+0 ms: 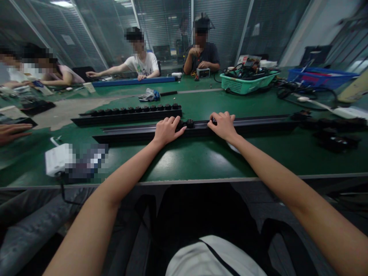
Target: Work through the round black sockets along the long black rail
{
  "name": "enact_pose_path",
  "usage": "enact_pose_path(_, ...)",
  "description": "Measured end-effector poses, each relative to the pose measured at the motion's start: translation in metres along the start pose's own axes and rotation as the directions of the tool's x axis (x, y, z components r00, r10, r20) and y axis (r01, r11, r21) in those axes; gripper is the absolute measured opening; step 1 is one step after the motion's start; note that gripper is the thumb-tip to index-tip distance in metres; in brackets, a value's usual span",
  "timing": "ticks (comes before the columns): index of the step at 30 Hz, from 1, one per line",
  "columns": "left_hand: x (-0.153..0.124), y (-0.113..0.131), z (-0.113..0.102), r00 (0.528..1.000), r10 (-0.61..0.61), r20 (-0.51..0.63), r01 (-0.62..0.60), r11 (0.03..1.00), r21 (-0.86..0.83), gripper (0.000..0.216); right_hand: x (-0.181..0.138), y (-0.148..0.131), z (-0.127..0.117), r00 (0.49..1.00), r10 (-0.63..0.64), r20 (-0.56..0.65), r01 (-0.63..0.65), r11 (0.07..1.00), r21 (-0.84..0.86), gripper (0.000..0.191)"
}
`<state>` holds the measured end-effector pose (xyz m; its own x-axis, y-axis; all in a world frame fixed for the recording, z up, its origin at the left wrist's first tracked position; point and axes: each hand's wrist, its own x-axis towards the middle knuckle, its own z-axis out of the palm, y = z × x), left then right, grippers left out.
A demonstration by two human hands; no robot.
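A long black rail (132, 135) lies across the table in front of me. A small black round-topped module (190, 123) sits in its channel, between my two hands. My left hand (167, 131) rests on the rail just left of that module, its fingers curled over another black module (180, 124) that is mostly covered. To the right, my right hand (224, 125) has thumb and fingers closed round a dark module (214, 120) at the channel; the fingers hide most of it.
Behind stands a second black rail (129, 116) with a row of several modules. Black parts (336, 138) lie at the right. A green basket (244, 84) of cables, a blue basket (319, 78), a white box (59, 159) and several people surround the green table (186, 165). Another person's hand (14, 132) is at left.
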<state>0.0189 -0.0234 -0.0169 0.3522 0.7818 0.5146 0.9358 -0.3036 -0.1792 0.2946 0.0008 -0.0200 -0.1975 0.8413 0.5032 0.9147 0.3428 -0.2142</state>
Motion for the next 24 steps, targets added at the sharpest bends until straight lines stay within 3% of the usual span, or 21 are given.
enact_pose_path(9, 0.000, 0.001, -0.002, 0.999, -0.014, 0.030, 0.014, 1.000, 0.015, 0.071, 0.008, 0.024, 0.003, 0.991, -0.135, 0.010, 0.134, 0.988, 0.078, 0.029)
enact_pose_path(24, 0.001, 0.001, -0.003, 0.998, -0.030, 0.053, 0.030, 1.000, -0.008, 0.067, 0.008, 0.024, -0.001, 0.994, -0.103, 0.046, 0.099, 0.993, 0.065, 0.028)
